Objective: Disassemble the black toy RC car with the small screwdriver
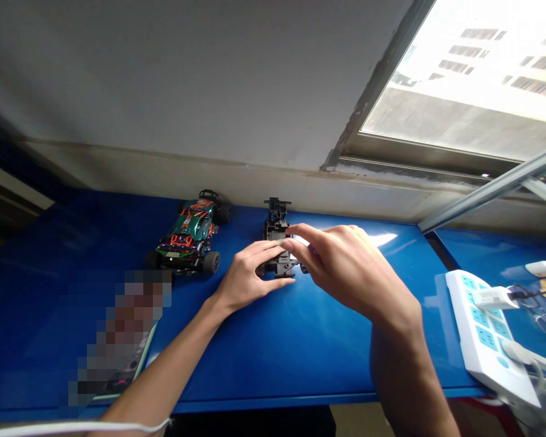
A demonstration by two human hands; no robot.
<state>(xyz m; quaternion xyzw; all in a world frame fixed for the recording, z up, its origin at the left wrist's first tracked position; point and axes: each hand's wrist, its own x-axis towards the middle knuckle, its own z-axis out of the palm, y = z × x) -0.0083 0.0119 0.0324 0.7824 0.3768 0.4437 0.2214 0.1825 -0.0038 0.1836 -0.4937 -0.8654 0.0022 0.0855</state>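
Observation:
A black toy car chassis (278,211) without wheels or body lies on the blue table, its long side pointing towards the wall. My left hand (243,276) holds it from the left: the fingers reach across its middle and the thumb lies along its near end. Over the right side of the chassis, my right hand (341,258) has its thumb and index finger curled close together at the middle. Whatever is between those fingertips is too small to make out. The hands cover much of the chassis's centre.
Left of the chassis stands a green and orange toy car (188,227) with black wheels. A phone or tablet (130,370), partly blurred out, lies near the front left. A white power strip (486,340) with plugs sits at the right, by a metal frame (495,185). A wall and window bound the back.

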